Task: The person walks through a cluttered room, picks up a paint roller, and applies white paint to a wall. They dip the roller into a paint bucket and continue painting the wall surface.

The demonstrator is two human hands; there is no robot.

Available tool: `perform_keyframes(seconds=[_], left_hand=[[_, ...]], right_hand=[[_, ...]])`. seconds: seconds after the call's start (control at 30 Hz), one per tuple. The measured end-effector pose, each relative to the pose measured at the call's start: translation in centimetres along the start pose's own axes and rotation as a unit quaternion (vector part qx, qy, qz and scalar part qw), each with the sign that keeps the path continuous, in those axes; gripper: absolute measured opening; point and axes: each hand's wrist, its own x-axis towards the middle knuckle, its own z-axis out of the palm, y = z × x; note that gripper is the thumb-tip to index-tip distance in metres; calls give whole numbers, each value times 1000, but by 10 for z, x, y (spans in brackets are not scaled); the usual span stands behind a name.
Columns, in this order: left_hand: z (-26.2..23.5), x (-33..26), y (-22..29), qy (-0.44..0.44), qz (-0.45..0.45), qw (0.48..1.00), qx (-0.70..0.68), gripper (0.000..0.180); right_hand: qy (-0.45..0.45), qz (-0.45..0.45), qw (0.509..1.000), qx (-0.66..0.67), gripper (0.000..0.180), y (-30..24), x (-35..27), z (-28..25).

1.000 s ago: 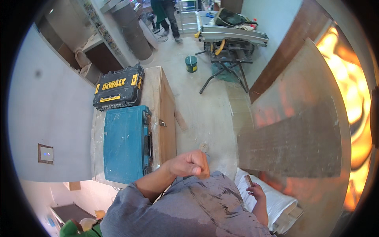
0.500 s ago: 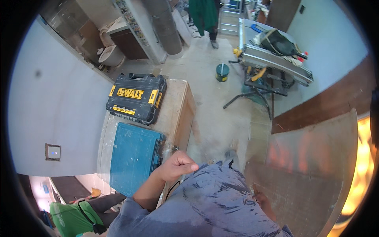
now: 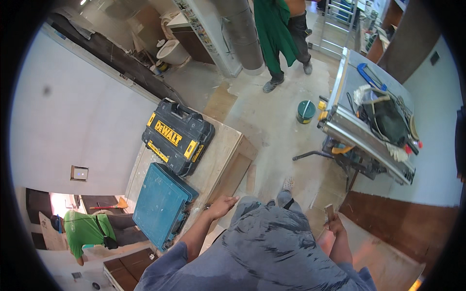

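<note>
My left hand point(image 3: 222, 207) is beside the wooden cabinet's front edge, its fingers curled together with nothing showing in them. In my right hand point(image 3: 336, 225) is a small flat brown piece that looks like wood point(image 3: 329, 212), pinched and sticking up past the fingers. A teal tool case point(image 3: 162, 206) lies flat on the cabinet top point(image 3: 221, 145), close to my left forearm. Behind it, on the same top, sits a black-and-yellow tool case point(image 3: 177, 138), its handle toward the far side.
At the right stands a saw table point(image 3: 359, 128) on splayed legs, loaded with a bag point(image 3: 388, 116) and a blue hacksaw point(image 3: 371, 76). A green bucket point(image 3: 306, 111) is on the floor. One person point(image 3: 279, 43) stands ahead; another in green point(image 3: 90, 228) bends at the left. A brown board point(image 3: 378, 252) leans at right.
My view has turned to the right, so the cases and saw table sit differently in it. My right hand and its wooden piece now show clearly. The person ahead appears nearer.
</note>
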Motion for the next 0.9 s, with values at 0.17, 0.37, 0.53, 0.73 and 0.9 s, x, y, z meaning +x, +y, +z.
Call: perform_keyframes(seconds=[0.17,0.37,0.53,0.73,0.9], left_hand=[[12,41,-60,35,-87,995,-45,56],[9,75,-71,7,-110,987,-118,50],[-1,115,1,-1,-74,989,-125,42],[-12,103,87,-19,27,984,-177,26],[-27,100,169,-32,110,977,-179,22]], right_hand=[[10,-60,995,-74,59,-74,49,-33],[-14,-66,985,-159,64,-96,68,-33],[-20,19,979,-202,69,-48,97,-41],[-65,37,959,-272,58,-154,103,14],[-103,-218,866,-438,70,-182,210,88]])
